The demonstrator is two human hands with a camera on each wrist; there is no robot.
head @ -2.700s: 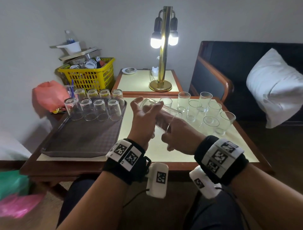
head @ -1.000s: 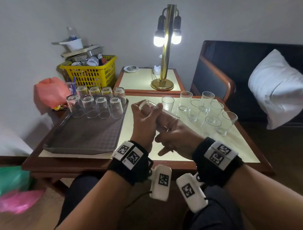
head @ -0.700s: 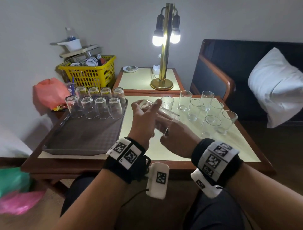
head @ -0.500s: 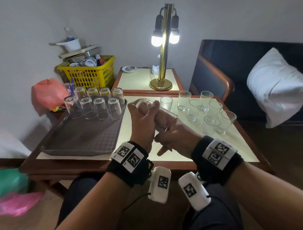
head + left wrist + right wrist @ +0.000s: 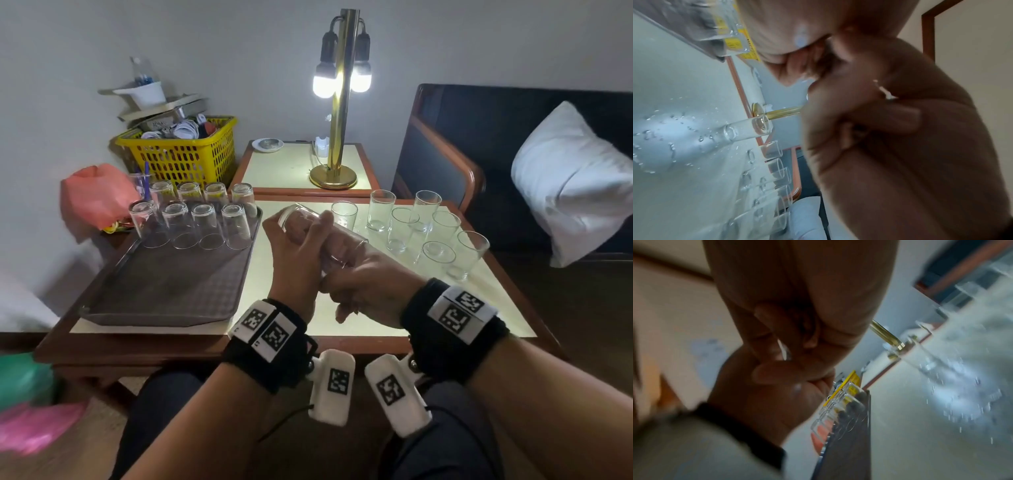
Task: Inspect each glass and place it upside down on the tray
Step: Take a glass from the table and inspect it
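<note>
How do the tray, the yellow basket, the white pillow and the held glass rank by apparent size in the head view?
1. tray
2. white pillow, nearly the same, cut off by the frame edge
3. yellow basket, though farther away
4. held glass

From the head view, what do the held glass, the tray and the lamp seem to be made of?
Glass: clear glass, seemingly; fingers show through it.
Tray: dark brown with a fine grid texture, matte; probably plastic, uncertain.
Lamp: polished brass-coloured metal, judging by its bright reflections.
</note>
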